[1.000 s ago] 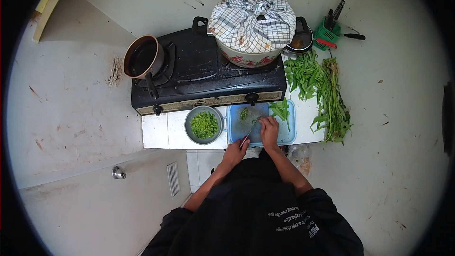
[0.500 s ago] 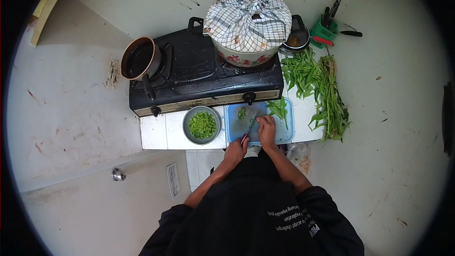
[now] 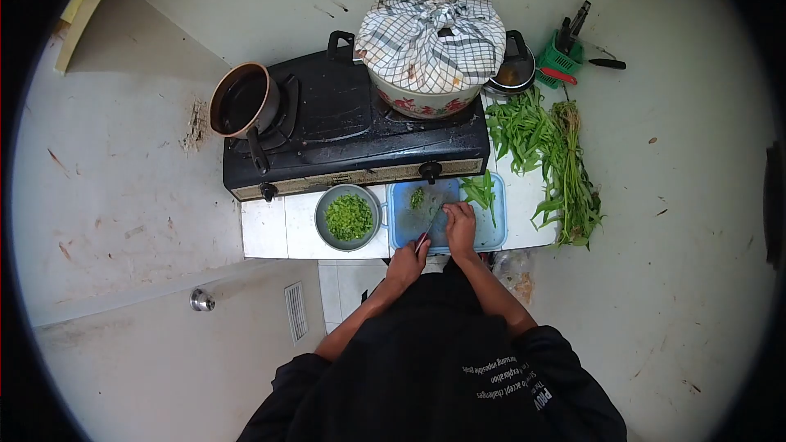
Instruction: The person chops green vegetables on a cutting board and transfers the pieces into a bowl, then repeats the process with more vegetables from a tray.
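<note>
My left hand (image 3: 405,264) is closed around the handle of a knife (image 3: 425,233), whose blade slants up and right over a blue cutting board (image 3: 399,229). Close to the blade tip, my right hand (image 3: 461,227) has its fingers curled together low over the board; what they hold is hidden. A small heap of chopped greens (image 3: 417,198) lies on the board left of the blade. Above my right hand rest some uncut green leaves (image 3: 480,190). Left of the board, a grey bowl (image 3: 322,232) contains chopped greens (image 3: 348,218).
Behind the board stands a black gas stove (image 3: 332,110) with a saucepan (image 3: 243,102) and a large cloth-covered pot (image 3: 430,102). Leafy green bunches (image 3: 565,164) lie on the white tiled counter (image 3: 266,229) at the right. A green basket (image 3: 561,61) with knives stands at the back right.
Both hands stay at nearly the same spot over the board, with the knife blade shifted only slightly. The whole view has moved a few pixels.
</note>
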A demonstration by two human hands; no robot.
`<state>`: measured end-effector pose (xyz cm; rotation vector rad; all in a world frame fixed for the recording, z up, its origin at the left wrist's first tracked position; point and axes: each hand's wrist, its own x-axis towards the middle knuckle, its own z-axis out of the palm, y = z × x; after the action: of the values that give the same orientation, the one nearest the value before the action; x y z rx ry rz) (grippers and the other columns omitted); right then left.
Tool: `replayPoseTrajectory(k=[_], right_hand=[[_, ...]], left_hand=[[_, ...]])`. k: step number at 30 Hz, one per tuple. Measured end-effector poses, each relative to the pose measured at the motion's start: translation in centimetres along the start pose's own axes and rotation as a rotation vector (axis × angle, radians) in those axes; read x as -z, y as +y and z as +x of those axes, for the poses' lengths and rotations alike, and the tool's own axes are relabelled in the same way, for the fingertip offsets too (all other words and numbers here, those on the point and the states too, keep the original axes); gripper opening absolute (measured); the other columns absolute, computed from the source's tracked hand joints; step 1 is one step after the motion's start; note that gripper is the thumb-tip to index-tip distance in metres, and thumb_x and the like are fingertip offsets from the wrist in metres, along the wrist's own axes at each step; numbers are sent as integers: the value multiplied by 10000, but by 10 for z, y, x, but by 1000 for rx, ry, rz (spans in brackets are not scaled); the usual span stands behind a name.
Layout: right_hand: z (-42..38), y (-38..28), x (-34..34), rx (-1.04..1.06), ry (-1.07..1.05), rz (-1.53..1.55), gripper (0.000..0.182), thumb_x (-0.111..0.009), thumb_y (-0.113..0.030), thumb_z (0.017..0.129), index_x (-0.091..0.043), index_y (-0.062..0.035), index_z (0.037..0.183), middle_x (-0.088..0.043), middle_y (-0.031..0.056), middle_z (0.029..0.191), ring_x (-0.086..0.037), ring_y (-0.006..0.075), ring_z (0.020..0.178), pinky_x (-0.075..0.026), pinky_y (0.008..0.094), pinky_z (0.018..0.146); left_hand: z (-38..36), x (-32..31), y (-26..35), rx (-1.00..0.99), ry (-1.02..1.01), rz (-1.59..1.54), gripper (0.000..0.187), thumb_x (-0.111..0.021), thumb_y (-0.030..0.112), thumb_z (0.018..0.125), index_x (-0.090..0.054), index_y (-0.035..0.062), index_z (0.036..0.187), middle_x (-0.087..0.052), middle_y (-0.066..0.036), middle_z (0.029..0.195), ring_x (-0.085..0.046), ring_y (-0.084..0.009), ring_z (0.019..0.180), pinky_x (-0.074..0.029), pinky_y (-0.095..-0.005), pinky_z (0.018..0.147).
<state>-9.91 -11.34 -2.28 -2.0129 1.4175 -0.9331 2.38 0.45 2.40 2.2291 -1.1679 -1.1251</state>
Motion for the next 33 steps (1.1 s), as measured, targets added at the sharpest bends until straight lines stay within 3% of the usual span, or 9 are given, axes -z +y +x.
replayPoseTrajectory(k=[11, 23, 29, 33], right_hand=[[2, -4, 0, -48, 38, 45, 89, -656, -9, 835, -714, -21, 901, -642, 129, 879, -596, 335, 881, -476, 421, 803], [1, -6, 3, -46, 27, 36, 103, -651, 13, 825, -720, 2, 901, -644, 134, 878, -598, 334, 868, -485, 418, 803], [1, -7, 5, -17, 4, 28, 136, -627, 35, 829, -720, 10, 926, -645, 140, 892, -598, 335, 875, -487, 412, 809], [-1, -5, 9, 44, -24, -26, 168, -609, 54, 834, -712, 7, 957, -645, 140, 919, -597, 335, 889, -487, 414, 818]], left_hand=[[10, -9, -1, 10, 63, 64, 513, -515, 455, 1004, -650, -39, 1024, -656, -335, 833, -651, -511, 862, -512, -562, 732], [3, -3, 1, -22, 9, 13, 545, -523, 478, 994, -659, -49, 970, -654, -337, 831, -645, -516, 866, -510, -567, 762], [11, -9, 5, -58, 91, 55, 539, -516, 460, 995, -650, -56, 920, -646, -349, 800, -652, -517, 815, -527, -577, 728], [11, -4, 4, -17, 47, 31, 557, -505, 482, 1000, -652, -54, 979, -650, -349, 833, -641, -528, 860, -511, -577, 763]])
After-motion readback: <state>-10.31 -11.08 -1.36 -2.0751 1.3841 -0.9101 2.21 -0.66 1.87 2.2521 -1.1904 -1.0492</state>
